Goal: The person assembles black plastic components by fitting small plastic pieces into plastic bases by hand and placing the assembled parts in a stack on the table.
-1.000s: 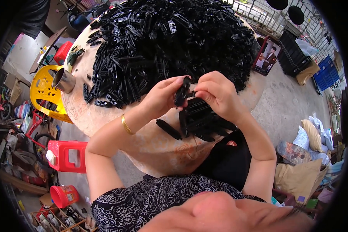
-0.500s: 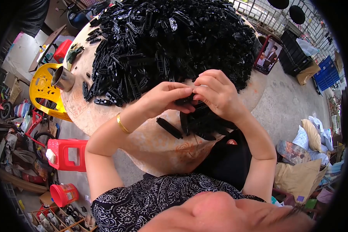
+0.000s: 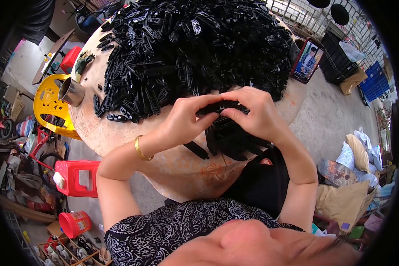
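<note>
Both of my hands meet over the near side of a round table [image 3: 106, 137]. Between them is a dark, elongated black plastic part [image 3: 222, 107], held crosswise. My left hand [image 3: 186, 115] closes on its left end with thumb and fingers. My right hand [image 3: 257, 111] pinches the other end, thumb below and fingers above. The fingers cover much of the part, so its exact kind cannot be told. Beneath the hands, several similar black parts [image 3: 235, 144] lie at the table's near edge. Beyond rises a big heap of black plastic parts [image 3: 159, 57].
A metal cup [image 3: 72, 91] stands at the table's left edge. At the right edge a phone [image 3: 307, 61] leans upright, its screen lit. Around the table are a yellow chair [image 3: 53, 105], a red stool [image 3: 66, 170], a red bucket [image 3: 74, 224] and a black crate [image 3: 337, 62].
My fingertips were pinched together over a part; now both hands are spread along the black part, thumbs below and fingers above. The phone's screen picture has changed.
</note>
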`<action>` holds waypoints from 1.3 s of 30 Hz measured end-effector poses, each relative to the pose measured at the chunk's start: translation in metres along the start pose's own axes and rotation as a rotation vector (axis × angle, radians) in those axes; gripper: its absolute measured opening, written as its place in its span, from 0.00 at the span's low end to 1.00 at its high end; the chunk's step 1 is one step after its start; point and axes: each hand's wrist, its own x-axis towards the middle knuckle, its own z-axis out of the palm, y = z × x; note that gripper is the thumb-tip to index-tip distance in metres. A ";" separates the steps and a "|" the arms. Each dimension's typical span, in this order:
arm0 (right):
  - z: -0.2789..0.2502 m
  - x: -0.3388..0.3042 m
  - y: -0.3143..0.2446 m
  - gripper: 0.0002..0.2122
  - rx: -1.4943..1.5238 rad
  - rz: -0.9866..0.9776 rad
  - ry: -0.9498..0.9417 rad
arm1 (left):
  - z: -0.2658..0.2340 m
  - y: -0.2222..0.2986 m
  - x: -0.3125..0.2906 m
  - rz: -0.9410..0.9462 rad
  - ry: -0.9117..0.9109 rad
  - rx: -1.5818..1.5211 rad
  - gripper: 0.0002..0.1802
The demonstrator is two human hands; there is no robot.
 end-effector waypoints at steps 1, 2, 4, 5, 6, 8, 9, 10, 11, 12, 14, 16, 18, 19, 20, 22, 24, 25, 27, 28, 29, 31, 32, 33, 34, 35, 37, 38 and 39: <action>-0.001 0.001 0.001 0.16 0.052 0.004 0.026 | 0.003 -0.002 -0.001 0.000 0.001 0.003 0.21; -0.005 0.005 0.007 0.14 0.280 0.073 -0.049 | 0.006 -0.005 -0.004 0.161 0.016 0.076 0.21; -0.011 0.007 0.031 0.13 0.540 0.291 -0.027 | 0.014 0.001 -0.008 0.274 -0.057 0.223 0.22; -0.013 0.009 0.041 0.11 0.443 0.282 0.019 | 0.019 0.002 -0.010 0.335 -0.066 0.289 0.21; -0.014 0.011 0.044 0.11 0.270 0.300 0.059 | 0.023 0.000 -0.010 0.395 -0.074 0.355 0.21; -0.004 0.012 0.057 0.12 0.017 0.224 0.032 | 0.027 -0.004 -0.008 0.457 -0.062 0.314 0.19; 0.001 0.013 0.060 0.12 -0.078 0.205 0.012 | 0.027 -0.005 -0.007 0.518 -0.053 0.273 0.17; 0.007 0.014 0.061 0.13 -0.172 0.187 -0.008 | 0.024 -0.007 -0.004 0.519 -0.054 0.274 0.17; 0.013 0.016 0.061 0.11 -0.209 0.174 -0.020 | 0.015 -0.012 0.001 0.499 -0.007 0.341 0.16; 0.015 0.015 0.061 0.11 -0.207 0.178 -0.017 | 0.007 -0.016 0.007 0.481 0.036 0.405 0.16; 0.020 0.017 0.065 0.10 -0.418 0.105 -0.070 | -0.014 -0.022 0.017 0.461 0.091 0.812 0.17; 0.023 0.020 0.070 0.10 -0.495 0.135 -0.111 | -0.021 -0.035 0.020 0.451 0.113 0.990 0.17; 0.021 0.023 0.070 0.09 -0.539 0.121 -0.214 | -0.022 -0.044 0.021 0.398 0.034 1.047 0.17; 0.020 0.022 0.069 0.09 -0.538 0.121 -0.214 | -0.021 -0.045 0.021 0.415 0.015 1.062 0.16; 0.019 0.019 0.069 0.08 -0.508 0.106 -0.186 | -0.020 -0.046 0.021 0.433 -0.005 1.076 0.16; 0.014 0.014 0.064 0.07 -0.479 0.092 -0.159 | -0.014 -0.042 0.026 0.481 0.079 0.971 0.15; 0.004 0.012 0.051 0.06 -0.165 0.319 -0.095 | -0.011 -0.040 0.027 0.257 0.178 0.430 0.11; -0.001 0.013 0.041 0.06 -0.031 0.394 -0.092 | -0.008 -0.045 0.026 0.038 0.187 0.158 0.11; -0.002 0.010 0.039 0.07 0.164 0.377 -0.022 | -0.005 -0.041 0.027 -0.050 0.150 -0.173 0.13; -0.002 0.008 0.037 0.08 0.359 0.354 0.050 | -0.004 -0.039 0.028 -0.137 0.111 -0.501 0.15; -0.003 0.009 0.031 0.09 0.462 0.396 0.065 | -0.004 -0.041 0.028 -0.151 0.063 -0.594 0.20; -0.001 0.008 0.025 0.09 0.513 0.390 0.074 | -0.001 -0.046 0.025 -0.168 0.028 -0.716 0.21; 0.001 0.007 0.021 0.09 0.562 0.386 0.083 | 0.002 -0.046 0.023 -0.184 -0.008 -0.840 0.22; 0.004 0.007 0.016 0.08 0.589 0.374 0.117 | 0.004 -0.044 0.021 -0.203 -0.021 -0.882 0.23; 0.007 0.006 0.012 0.08 0.589 0.373 0.119 | 0.004 -0.045 0.019 -0.233 -0.037 -0.858 0.23; 0.010 0.005 0.009 0.07 0.522 0.328 0.177 | 0.007 -0.041 0.018 -0.225 -0.009 -0.857 0.22; 0.015 0.003 0.005 0.05 0.373 0.244 0.248 | 0.012 -0.036 0.017 -0.216 0.021 -0.854 0.21; 0.016 0.002 0.004 0.05 0.373 0.239 0.248 | 0.012 -0.035 0.016 -0.222 0.024 -0.844 0.20; 0.018 0.002 0.004 0.05 0.289 0.128 0.278 | 0.012 -0.035 0.015 -0.227 0.028 -0.834 0.20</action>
